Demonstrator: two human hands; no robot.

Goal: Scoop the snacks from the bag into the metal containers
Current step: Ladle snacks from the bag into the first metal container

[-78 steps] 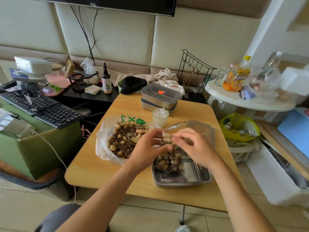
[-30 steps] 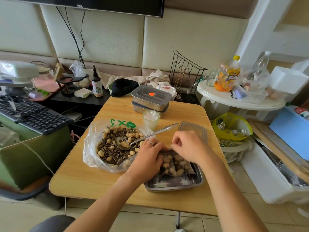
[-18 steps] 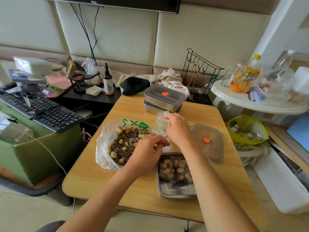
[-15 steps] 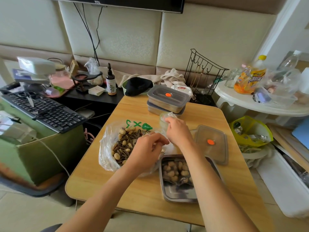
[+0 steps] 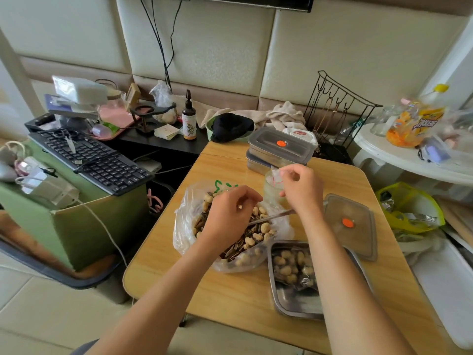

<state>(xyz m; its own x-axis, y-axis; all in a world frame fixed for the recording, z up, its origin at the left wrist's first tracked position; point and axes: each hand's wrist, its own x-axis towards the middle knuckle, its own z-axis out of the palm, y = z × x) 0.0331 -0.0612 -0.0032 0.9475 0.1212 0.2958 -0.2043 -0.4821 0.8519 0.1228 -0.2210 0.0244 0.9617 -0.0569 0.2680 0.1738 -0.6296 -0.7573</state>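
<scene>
Your left hand (image 5: 230,213) is curling over the open bag (image 5: 184,221) of snacks, probably pinning it beside the spoon (image 5: 275,217) (can't tell what the fingers are actually gripping). Your right hand (image 5: 298,188) is pinching a clear wrapper (image 5: 275,176) over the small cup (image 5: 270,193), likely binning scrap. The metal container (image 5: 294,301) is sitting just beside the bag, part-filled, keeping scoop travel short.

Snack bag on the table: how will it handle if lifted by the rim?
Likely floppy: the snack bag is thin clear film, crumpled and slumped around its load. Probably bottom-heavy, being heaped with nuts and seeds, so it should sag. Its mouth lies wide open, so tilting may spill them.
</scene>
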